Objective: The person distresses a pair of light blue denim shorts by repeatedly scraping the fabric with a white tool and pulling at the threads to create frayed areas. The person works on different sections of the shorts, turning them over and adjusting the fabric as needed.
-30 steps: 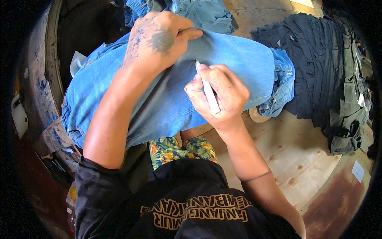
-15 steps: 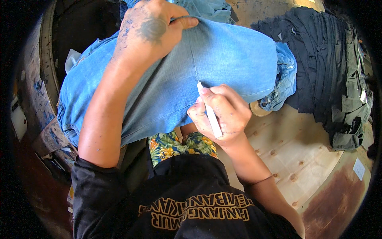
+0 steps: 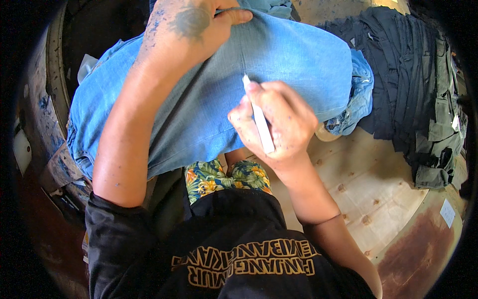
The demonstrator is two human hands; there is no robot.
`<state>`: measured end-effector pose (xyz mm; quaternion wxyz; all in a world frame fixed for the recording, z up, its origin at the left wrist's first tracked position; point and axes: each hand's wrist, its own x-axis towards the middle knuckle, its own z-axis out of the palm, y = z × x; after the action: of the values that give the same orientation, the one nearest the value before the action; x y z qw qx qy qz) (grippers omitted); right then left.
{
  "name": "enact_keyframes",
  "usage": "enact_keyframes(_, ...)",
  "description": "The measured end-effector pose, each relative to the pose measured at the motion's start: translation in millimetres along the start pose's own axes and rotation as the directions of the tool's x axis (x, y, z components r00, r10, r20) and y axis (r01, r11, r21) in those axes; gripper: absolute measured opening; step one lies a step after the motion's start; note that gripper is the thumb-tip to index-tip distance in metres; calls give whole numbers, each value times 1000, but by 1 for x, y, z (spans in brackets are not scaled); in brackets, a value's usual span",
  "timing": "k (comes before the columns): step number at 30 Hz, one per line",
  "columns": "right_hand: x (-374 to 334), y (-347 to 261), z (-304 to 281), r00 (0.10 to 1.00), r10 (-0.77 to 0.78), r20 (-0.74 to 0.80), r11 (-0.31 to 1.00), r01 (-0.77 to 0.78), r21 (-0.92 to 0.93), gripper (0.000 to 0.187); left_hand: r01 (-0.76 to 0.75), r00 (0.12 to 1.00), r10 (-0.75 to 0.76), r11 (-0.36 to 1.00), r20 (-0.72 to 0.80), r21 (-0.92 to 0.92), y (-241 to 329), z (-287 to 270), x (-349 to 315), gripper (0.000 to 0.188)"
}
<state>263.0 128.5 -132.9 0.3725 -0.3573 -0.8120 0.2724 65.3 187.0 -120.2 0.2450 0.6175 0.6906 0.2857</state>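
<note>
Your right hand (image 3: 279,124): fingers pinching white chalk (image 3: 259,115), tip on denim (image 3: 209,94); left hand (image 3: 191,25): fingers together, flat on denim

Dark clothes pile (image 3: 408,84) on wooden floor (image 3: 368,189); floral fabric (image 3: 224,177) nr bottom.

Brightly and evenly lit by warm daylight, strongest on the light blue denim garment (image 3: 294,60) and on the pale wooden floor boards (image 3: 378,199) to its lower right. Sharp at the centre, softer and bent toward the rim, with a black fisheye vignette all round. Deep shadow left of the denim; dark clothing pile (image 3: 403,84) to its right underexposed, folds barely readable.
</note>
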Motion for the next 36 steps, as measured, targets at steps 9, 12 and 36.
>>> enact_keyframes(9, 6, 2, -1, 996, 29, -83, 998, -24, 66, 38, -11, 1000, 12, 998, -7, 59, 12, -1, 7, 18)
enact_keyframes(12, 11, 5, 0, 998, 48, -40, 997, -46, 56, 38, 33, 999, -34, 999, 18, 38, 13, -1, 9, 18)
enact_keyframes(36, -8, 0, 9, 995, 30, -94, 996, -22, 85, 34, 72, 995, -70, 997, 68, -21, -5, 6, 3, 19)
